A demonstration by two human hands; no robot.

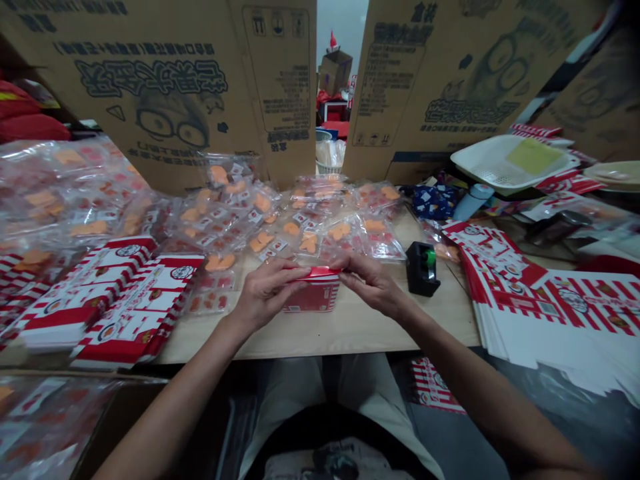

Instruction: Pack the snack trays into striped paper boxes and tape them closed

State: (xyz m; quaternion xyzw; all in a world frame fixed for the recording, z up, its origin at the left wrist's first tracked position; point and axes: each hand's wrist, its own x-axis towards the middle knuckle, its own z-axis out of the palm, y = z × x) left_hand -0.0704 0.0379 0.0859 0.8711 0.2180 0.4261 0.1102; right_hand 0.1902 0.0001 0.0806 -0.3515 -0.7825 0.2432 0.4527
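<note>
Red-and-white box (313, 297), one, located just behind the table's front edge, top toward the camera. Pinched at its upper left end by the left hand (270, 287) and at its upper right end by the right hand (373, 283), fingertips apart across the top. Nearby, one black tape dispenser (423, 270) with a green core, right of the right hand. Beyond, clear packets (310, 241) with orange pieces, overlapping, too many to count. To the left, two full stacks of printed cartons (143, 307), a third partly cut off; to the right, one fanned pile of printed sheets (545, 300). Open room: bare tabletop (360, 337) in front of the box and toward the dispenser. Farther back, two large cardboard panels (280, 100) (400, 80), separated by a gap. Writing: barcode on the box, small print illegible; Chinese characters and handling symbols on the panels.
</note>
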